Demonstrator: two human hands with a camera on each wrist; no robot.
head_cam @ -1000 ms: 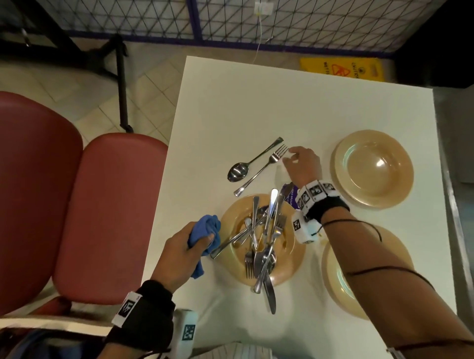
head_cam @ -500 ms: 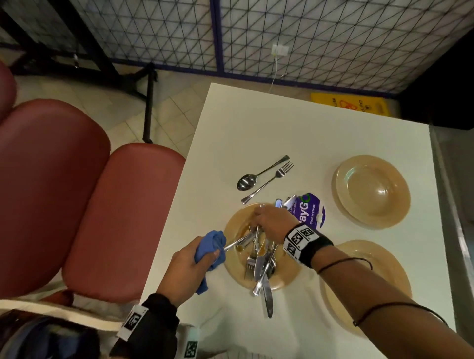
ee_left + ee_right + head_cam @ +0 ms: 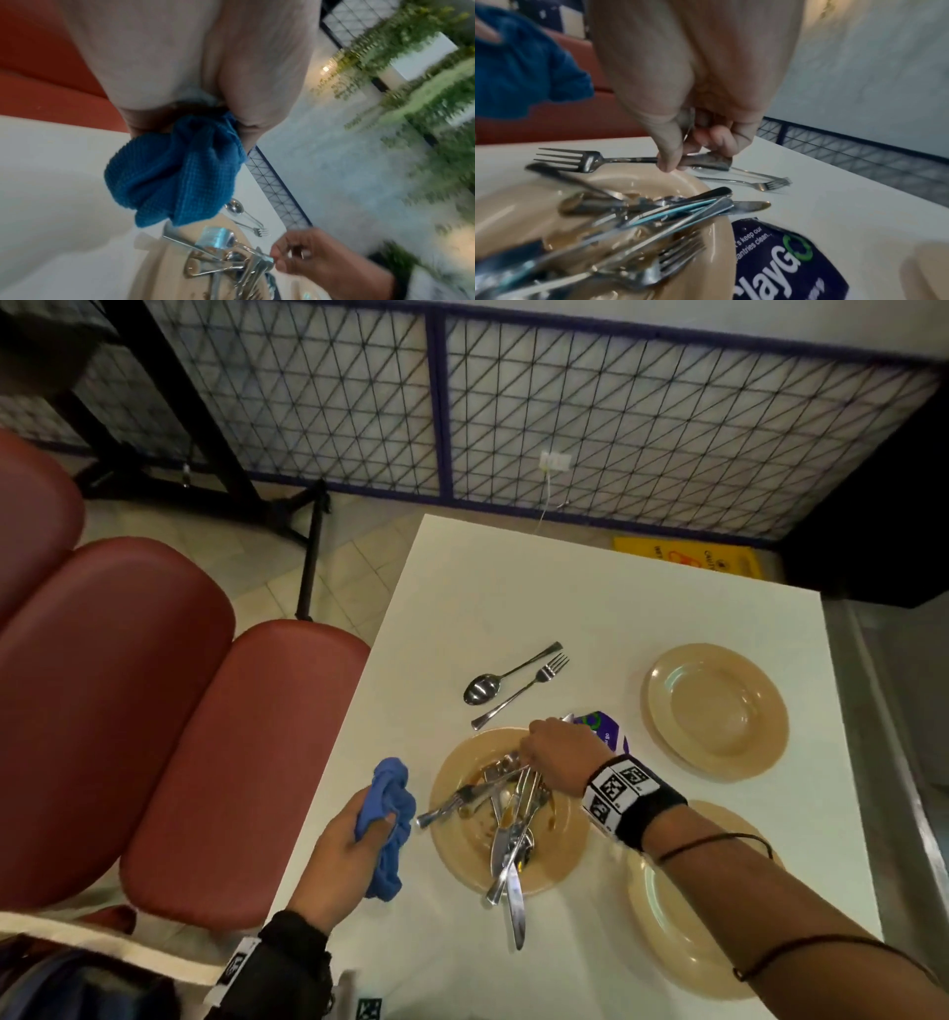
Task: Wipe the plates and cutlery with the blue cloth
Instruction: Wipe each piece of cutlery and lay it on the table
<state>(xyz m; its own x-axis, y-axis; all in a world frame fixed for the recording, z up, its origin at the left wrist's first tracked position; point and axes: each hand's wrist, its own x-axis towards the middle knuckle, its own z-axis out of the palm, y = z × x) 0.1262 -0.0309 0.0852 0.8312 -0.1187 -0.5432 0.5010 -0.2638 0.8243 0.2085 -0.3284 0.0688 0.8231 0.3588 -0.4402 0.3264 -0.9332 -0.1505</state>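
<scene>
My left hand (image 3: 359,839) grips the bunched blue cloth (image 3: 390,809) at the table's left edge, just left of the dirty tan plate (image 3: 452,845). Several forks, knives and spoons (image 3: 513,829) lie heaped on that plate. Over its far rim my right hand (image 3: 534,757) pinches the handle of one fork (image 3: 618,160), whose tines point toward the cloth, raised a little above the heap. A spoon (image 3: 482,688) and a fork (image 3: 518,695) lie side by side on the table beyond. Two more tan plates sit at the right, one far (image 3: 716,711) and one near (image 3: 667,942), partly under my forearm.
A purple round "ClayGO" sticker (image 3: 782,259) lies on the white table (image 3: 513,588) between the dirty plate and the far plate. Red seat cushions (image 3: 231,762) run along the table's left side. A mesh fence (image 3: 565,428) stands beyond the table.
My right hand came back from the clean fork on the far table to the dirty plate and took hold of a fork's handle. My left hand kept the cloth in place.
</scene>
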